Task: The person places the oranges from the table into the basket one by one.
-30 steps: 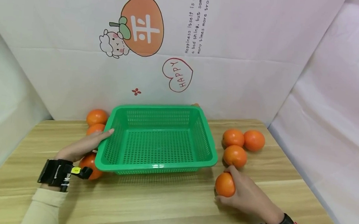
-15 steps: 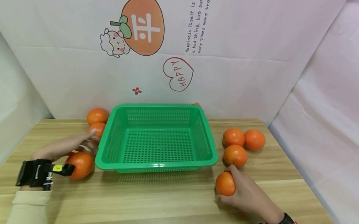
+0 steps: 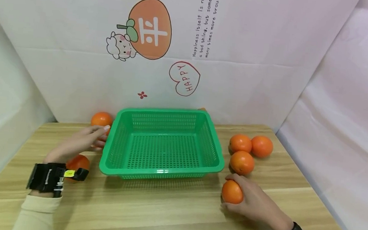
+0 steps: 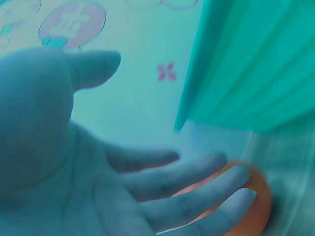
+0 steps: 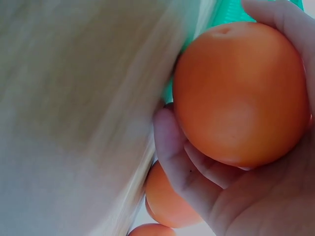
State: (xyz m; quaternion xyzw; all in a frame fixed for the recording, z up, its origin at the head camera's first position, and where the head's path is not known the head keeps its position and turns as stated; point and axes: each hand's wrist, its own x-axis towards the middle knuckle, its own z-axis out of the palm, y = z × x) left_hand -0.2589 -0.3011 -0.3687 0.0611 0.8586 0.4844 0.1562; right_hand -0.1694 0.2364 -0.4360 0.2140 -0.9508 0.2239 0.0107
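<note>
As fingers (image 5: pixel 170 140) grip fruit (image 3: pixel 232 192), basket rim (image 3: pixel 179 172) — gap between

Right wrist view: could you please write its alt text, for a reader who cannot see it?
A right hand grips a round orange fruit, seen close up. Parts of two more orange fruits appear below it, parts of a green basket show behind it near the top, and a blurred wooden tabletop fills the left side.

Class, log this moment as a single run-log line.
left hand: beside green basket, holding nothing | right hand: gripping orange fruit | three more fruits: clustered right of basket
</note>
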